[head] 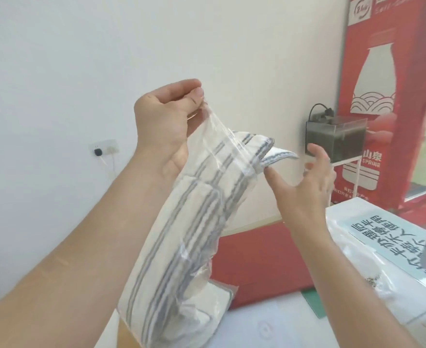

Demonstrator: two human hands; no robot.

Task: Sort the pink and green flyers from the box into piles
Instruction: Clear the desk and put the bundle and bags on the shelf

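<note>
I hold up a clear plastic bag (222,146) with a folded white cloth with grey stripes (181,234) inside it. My left hand (166,121) pinches the bag's top edge between thumb and fingers. My right hand (307,182) is beside the bag's open mouth, fingers spread, its fingertips near the cloth's corner that sticks out. A green sheet's corner (315,301) shows on the white table below my right forearm. No pink flyers or box are in view.
A red panel (262,262) stands behind the table. A white table (269,327) holds a laminated blue-and-white printed sign (382,237) at right. A small tank (337,139) on a stand and a red bottle poster (382,71) are at back right. A wall socket (104,148) is at left.
</note>
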